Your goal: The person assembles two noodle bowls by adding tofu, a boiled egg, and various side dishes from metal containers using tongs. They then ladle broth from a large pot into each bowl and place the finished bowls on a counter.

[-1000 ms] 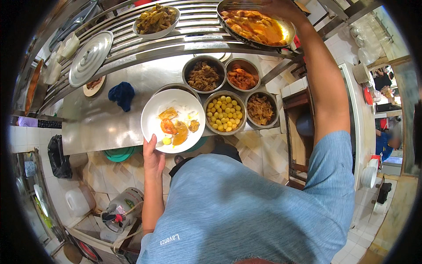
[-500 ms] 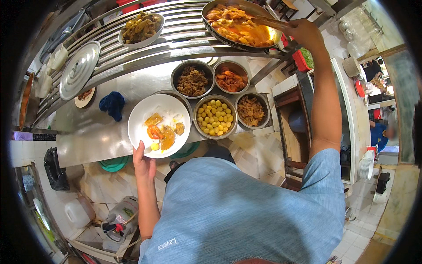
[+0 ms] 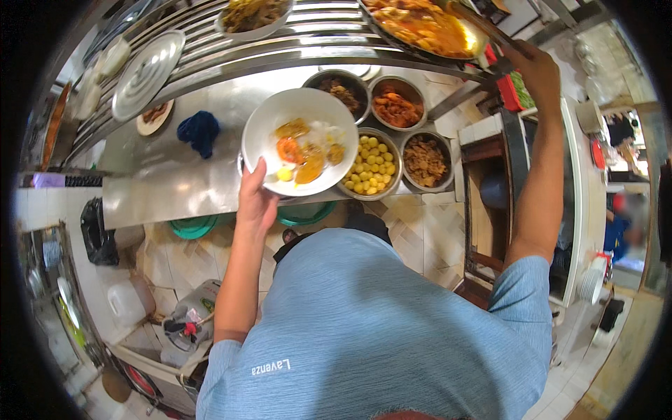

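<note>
My left hand (image 3: 256,203) grips the near edge of a white plate (image 3: 262,112), thumb on the rim. On it lie rice, a boiled egg, an orange-red piece and brownish pieces in sauce. The plate is held above the steel table and hides part of the bowls behind it. My right hand (image 3: 539,73), arm stretched far out, is closed round long wooden chopsticks (image 3: 486,24). Their tips reach toward a wide pan (image 3: 392,43) of orange-red stew on the slatted rack; the picture's top edge cuts off part of the pan.
Steel bowls on the table (image 3: 161,199) hold boiled eggs (image 3: 369,164), brown meat (image 3: 425,161), reddish food (image 3: 397,106) and dark meat (image 3: 339,91). The rack (image 3: 336,52) also carries a metal lid (image 3: 148,75) and a bowl of food (image 3: 252,15). A blue cloth (image 3: 199,133) lies left.
The plate has moved right and away from me, now overlapping the dark meat bowl and the egg bowl. The head view has shifted, so the pan sits higher in the picture. Both hands keep their grip.
</note>
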